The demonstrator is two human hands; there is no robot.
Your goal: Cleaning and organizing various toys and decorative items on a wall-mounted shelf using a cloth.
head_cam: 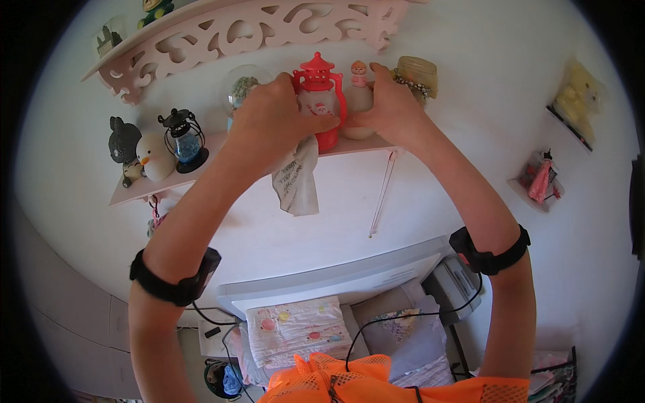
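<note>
My left hand [269, 108] is closed about a red toy lantern [318, 68], its thumb lying across the clear body with a small figure inside. From under the same hand hangs a white cloth [297, 181] bearing printed writing. My right hand [395, 106] reaches around a white rounded ornament [359, 98] topped by a small pink figurine [359, 74]. Its thumb crosses the ornament's front towards the lantern's right handle, while the other fingers are partly hidden. Both ornaments are at the pink wall shelf [347, 146]; whether the lantern's base touches it, I cannot tell.
Behind my left hand stands a glass globe [247, 83]. A black lantern [186, 143], a white duck figure [155, 156] and a dark figure [124, 140] occupy the shelf's left end. At right is a jar [417, 75]. A scrollwork shelf [252, 38] hangs above; a bed [332, 272] lies below.
</note>
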